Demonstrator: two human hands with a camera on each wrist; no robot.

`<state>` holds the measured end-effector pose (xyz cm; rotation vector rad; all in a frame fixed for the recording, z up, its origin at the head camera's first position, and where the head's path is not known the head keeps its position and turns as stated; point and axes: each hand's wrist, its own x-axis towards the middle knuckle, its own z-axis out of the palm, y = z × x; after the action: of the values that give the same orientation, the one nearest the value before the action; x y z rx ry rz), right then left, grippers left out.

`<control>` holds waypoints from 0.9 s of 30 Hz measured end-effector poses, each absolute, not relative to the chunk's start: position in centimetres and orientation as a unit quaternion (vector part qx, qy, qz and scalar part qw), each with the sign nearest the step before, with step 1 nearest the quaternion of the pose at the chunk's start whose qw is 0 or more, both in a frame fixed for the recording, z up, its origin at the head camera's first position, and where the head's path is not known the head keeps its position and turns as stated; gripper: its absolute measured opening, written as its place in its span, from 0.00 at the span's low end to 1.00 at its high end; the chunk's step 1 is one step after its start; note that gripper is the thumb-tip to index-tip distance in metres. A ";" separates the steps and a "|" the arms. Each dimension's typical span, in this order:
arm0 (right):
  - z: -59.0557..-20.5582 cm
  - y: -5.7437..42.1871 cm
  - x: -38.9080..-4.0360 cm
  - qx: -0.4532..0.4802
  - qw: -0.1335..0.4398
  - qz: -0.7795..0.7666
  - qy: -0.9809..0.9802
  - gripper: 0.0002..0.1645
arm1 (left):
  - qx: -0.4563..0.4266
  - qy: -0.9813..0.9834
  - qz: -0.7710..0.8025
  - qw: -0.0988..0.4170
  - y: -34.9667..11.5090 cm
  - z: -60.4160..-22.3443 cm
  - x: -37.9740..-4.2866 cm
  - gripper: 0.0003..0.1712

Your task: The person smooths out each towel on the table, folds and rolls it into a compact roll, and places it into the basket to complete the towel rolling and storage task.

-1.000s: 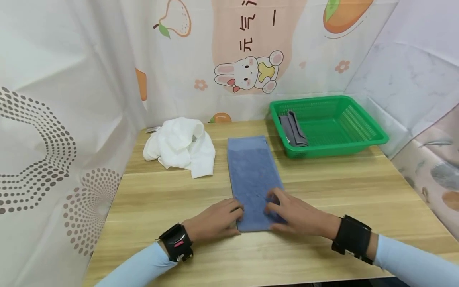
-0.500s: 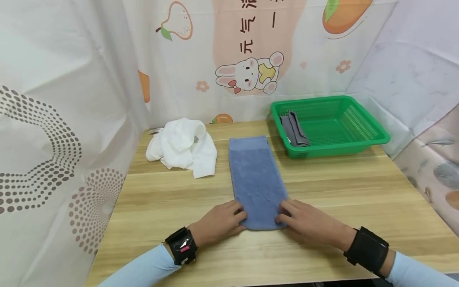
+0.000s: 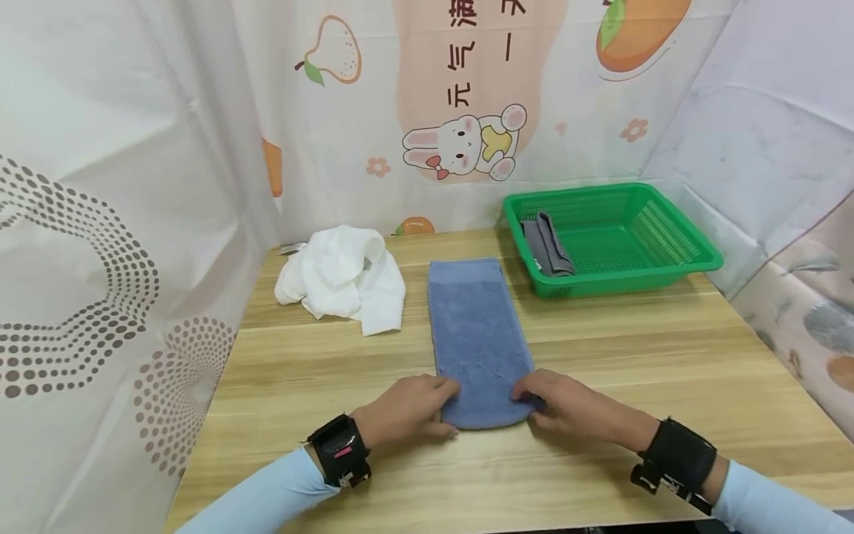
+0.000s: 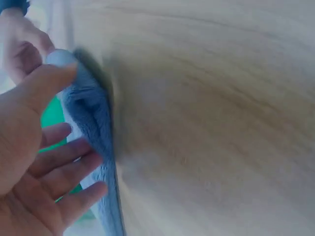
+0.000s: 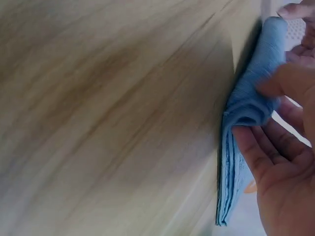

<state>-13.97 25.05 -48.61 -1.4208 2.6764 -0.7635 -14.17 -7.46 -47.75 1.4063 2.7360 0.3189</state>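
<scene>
Our left hand (image 3: 403, 410) and right hand (image 3: 569, 406) pinching the curled six-o'clock end of a blue towel (image 3: 475, 326) on the table (image 3: 620, 348), at its two o'clock a green basket (image 3: 627, 280), inside it at nine o'clock a folded grey cloth (image 3: 548, 246).

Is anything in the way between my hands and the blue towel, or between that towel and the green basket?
Nothing visible. The left hand and right hand both touch the near end of the blue towel. Between it and the green basket, only bare wooden table shows, then the basket's own rim.
</scene>
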 end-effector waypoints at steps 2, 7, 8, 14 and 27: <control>-49.0 25.1 -13.8 -0.468 -0.007 -0.236 0.852 0.19 | 0.467 0.882 0.069 0.001 -7.2 -48.0 -13.9 0.24; -49.4 25.2 -13.8 -0.449 -0.021 -0.234 0.862 0.12 | 0.460 0.885 0.066 -0.018 -7.0 -48.5 -13.6 0.10; -49.4 25.3 -13.9 -0.433 -0.009 -0.245 0.867 0.11 | 0.452 0.888 0.083 -0.008 -7.0 -48.5 -13.6 0.09; -48.8 25.3 -14.8 -0.323 0.133 -0.355 0.867 0.07 | 0.400 0.887 0.220 0.076 -7.8 -47.9 -14.5 0.10; -48.5 23.3 -16.5 -0.224 0.126 -0.372 0.892 0.09 | 0.429 0.865 0.262 0.020 -7.9 -49.0 -16.5 0.12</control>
<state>-16.47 23.25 -48.46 -0.6519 2.5969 -1.0836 -16.47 -7.87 -49.02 1.3291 2.6813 0.8123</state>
